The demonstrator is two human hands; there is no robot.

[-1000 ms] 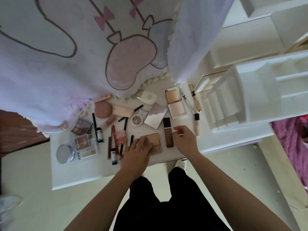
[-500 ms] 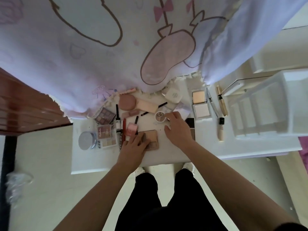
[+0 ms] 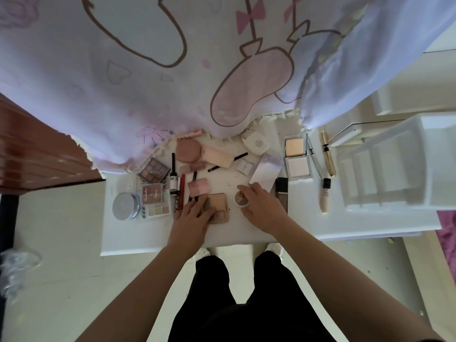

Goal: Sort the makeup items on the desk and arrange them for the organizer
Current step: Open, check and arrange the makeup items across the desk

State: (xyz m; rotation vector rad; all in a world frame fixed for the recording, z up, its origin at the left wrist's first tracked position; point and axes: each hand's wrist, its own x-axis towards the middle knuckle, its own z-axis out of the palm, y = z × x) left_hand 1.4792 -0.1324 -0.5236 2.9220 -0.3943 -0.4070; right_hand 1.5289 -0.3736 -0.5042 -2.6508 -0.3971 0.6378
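Makeup lies spread over a white desk (image 3: 123, 238). My left hand (image 3: 191, 218) rests with straight fingers on a tan square palette (image 3: 218, 207) near the front edge. My right hand (image 3: 261, 206) grips a small round white compact (image 3: 239, 199) just right of that palette. Behind the hands lie a pink blush case (image 3: 198, 186), a round pink puff case (image 3: 188, 150), a peach tube (image 3: 218, 156), eyeshadow palettes (image 3: 153, 170) and several pencils. An open powder compact (image 3: 296, 157) and a gold mascara (image 3: 327, 154) lie to the right, beside the white organizer (image 3: 385, 169).
A silver round tin (image 3: 124, 206) sits at the desk's left. A lilac printed blanket (image 3: 172, 70) hangs over the desk's back edge. A brown wooden surface (image 3: 37, 154) is at the left. My legs and pale floor are below.
My right hand reached back to the round white compact and brought it forward beside the tan palette. My left hand stayed on the palette. The camera view shifted to the left.
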